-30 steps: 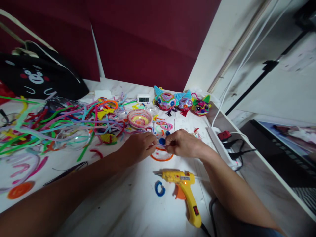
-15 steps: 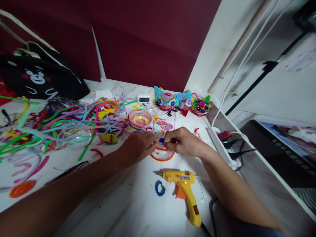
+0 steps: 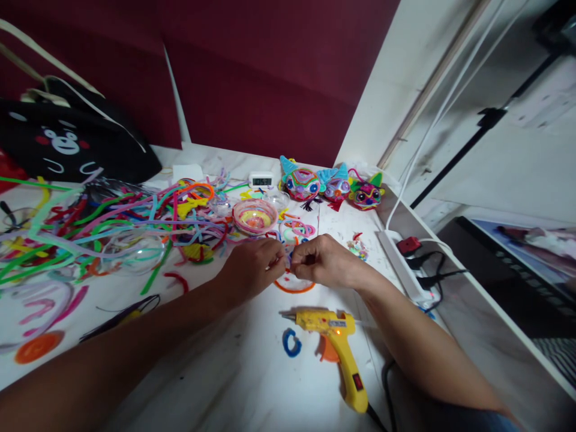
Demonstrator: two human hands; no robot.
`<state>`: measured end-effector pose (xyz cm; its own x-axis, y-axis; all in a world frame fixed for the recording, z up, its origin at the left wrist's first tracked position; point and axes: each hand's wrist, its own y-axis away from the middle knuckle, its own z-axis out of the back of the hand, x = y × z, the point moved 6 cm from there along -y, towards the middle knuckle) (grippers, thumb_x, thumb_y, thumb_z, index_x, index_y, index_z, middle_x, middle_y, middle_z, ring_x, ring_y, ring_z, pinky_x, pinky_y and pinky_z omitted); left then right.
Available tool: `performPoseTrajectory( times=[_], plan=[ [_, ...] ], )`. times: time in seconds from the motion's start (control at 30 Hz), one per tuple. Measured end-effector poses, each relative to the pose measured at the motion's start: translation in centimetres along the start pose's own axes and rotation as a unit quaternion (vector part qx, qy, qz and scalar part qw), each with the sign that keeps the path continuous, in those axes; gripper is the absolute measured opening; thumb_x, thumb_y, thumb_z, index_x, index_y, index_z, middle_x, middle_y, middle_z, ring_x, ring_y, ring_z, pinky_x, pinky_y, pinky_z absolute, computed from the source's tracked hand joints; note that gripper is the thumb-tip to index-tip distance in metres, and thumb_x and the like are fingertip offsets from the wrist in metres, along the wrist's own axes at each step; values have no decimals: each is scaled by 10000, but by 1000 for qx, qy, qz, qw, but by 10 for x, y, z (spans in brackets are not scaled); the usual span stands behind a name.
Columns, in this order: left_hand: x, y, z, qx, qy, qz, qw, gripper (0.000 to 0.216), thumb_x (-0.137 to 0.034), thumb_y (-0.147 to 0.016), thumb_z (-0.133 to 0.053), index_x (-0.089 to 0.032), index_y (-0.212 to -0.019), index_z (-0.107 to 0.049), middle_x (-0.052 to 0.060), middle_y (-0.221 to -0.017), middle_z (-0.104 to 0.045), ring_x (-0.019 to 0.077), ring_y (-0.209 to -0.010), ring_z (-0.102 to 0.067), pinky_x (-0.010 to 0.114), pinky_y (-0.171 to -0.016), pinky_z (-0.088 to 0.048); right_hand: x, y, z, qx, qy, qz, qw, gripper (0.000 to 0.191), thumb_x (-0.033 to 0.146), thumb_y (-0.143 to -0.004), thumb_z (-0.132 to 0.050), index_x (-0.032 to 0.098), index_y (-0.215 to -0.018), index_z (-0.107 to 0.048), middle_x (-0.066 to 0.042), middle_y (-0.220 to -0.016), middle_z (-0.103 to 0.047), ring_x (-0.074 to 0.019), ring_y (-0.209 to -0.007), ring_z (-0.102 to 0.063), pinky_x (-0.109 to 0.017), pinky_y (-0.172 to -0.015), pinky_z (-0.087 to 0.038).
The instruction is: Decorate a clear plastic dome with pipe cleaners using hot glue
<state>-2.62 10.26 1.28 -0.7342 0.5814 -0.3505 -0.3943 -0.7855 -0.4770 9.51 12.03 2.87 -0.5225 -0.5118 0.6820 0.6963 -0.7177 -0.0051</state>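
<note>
My left hand and my right hand meet at the middle of the white table, fingers pinched together on a small craft piece with a blue spot. That piece sits over an orange pipe-cleaner ring lying on the table. Both hands are closed in a pinch, and their fingertips hide most of the piece. Just nearer to me lies a yellow hot glue gun with its light on, and a small blue pipe-cleaner curl beside it.
A heap of coloured pipe cleaners covers the left of the table. A striped bowl, a small clock and three finished animal faces stand behind. A power strip runs along the right edge. A black bag sits far left.
My right hand has shifted slightly left toward my left hand, closing the gap and covering more of the blue spot. The glue gun and the other things have not moved.
</note>
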Motion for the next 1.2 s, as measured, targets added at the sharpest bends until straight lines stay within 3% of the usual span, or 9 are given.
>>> performPoseTrajectory(
  times=[0.23, 0.43, 0.6, 0.7, 0.8, 1.0, 1.2],
  plan=[
    [7, -2, -6, 41, 55, 24, 997, 128, -183, -804, -505, -171, -678, -528, -35, -604, -480, 106, -558, -448, 234, -553, -301, -9, 4, 6, 39, 9, 1, 999, 138, 157, -770, -543, 117, -721, -666, 32, -617, -544, -79, -568, -433, -193, -546, -331],
    [2, -3, -17, 74, 48, -11, 996, 128, -174, -835, -485, -169, -742, -574, -17, -650, -528, 118, -596, -479, 233, -568, -319, -21, 10, 30, -5, 100, -41, 994, 198, 261, -834, -560, 129, -747, -680, 18, -609, -555, -91, -569, -441, -204, -546, -317],
    [-2, -4, -22, 77, 29, 6, 997, 95, -135, -797, -495, -168, -742, -565, -9, -657, -546, 124, -600, -497, 235, -566, -335, -26, 6, 23, 0, 107, -55, 993, 85, 177, -785, -605, 148, -759, -680, 12, -644, -607, -94, -588, -499, -202, -560, -321],
    [-3, -4, -22, 66, 31, 12, 997, 76, -127, -772, -514, -171, -734, -562, -17, -629, -545, 117, -576, -492, 228, -553, -334, -26, 3, 18, -3, 112, -52, 992, 88, 220, -784, -651, 152, -731, -667, 29, -607, -581, -86, -562, -466, -204, -553, -305],
    [-1, -5, -21, 59, 56, 28, 996, 72, -136, -755, -527, -169, -704, -566, -29, -590, -529, 105, -538, -475, 220, -523, -313, -22, 0, 15, -4, 127, -54, 990, 115, 260, -773, -693, 153, -736, -668, 39, -594, -573, -78, -541, -445, -204, -547, -293],
    [18, -9, -14, 84, 124, 94, 984, 182, -258, -800, -523, -160, -669, -602, -49, -527, -496, 91, -498, -437, 214, -496, -280, -20, -2, 14, -18, 150, -73, 986, 36, 170, -750, -700, 157, -734, -671, 27, -614, -609, -83, -558, -490, -204, -564, -301],
    [23, -9, -16, 108, 178, 109, 972, 144, -263, -746, -561, -153, -677, -626, -42, -544, -530, 93, -510, -459, 197, -485, -292, -19, -2, 15, -18, 170, -81, 982, 19, 164, -751, -687, 168, -736, -675, 20, -616, -618, -94, -562, -499, -213, -566, -300]
  ],
)
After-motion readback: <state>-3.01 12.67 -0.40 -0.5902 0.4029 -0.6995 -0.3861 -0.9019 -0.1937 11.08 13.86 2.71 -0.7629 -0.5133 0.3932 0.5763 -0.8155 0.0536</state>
